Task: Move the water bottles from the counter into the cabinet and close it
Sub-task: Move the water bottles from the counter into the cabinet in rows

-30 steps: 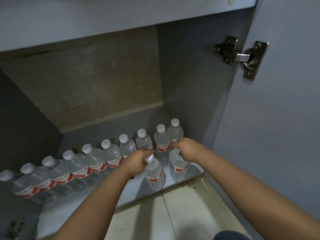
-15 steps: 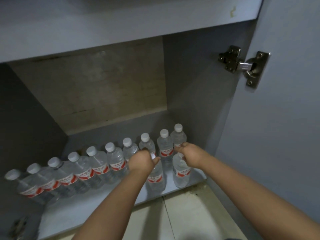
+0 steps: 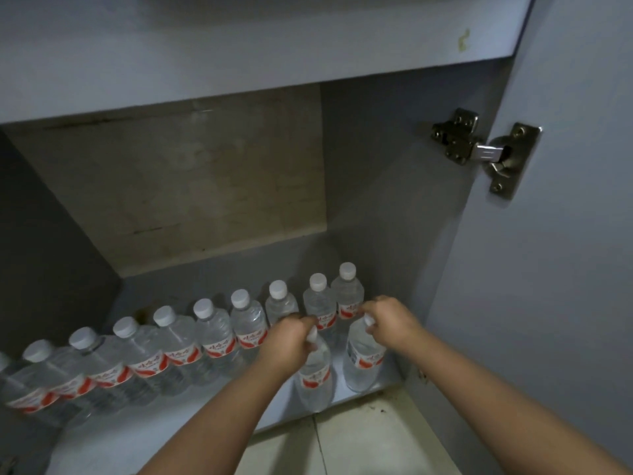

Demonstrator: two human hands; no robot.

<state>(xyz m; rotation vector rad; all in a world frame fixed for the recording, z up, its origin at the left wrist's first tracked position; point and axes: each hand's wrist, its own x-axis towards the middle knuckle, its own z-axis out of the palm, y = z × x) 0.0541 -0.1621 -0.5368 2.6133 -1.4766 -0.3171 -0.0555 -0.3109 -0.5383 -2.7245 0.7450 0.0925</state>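
While each hand pinches a bottle by its cap on the cabinet floor before the back row, we should set both down squarely, then let go.

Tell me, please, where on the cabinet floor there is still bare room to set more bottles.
The front strip of the cabinet floor is bare, between the back row of bottles and the front edge, left of the left hand. The right end is crowded: both hands hold bottles there, the right hand beside the side wall.
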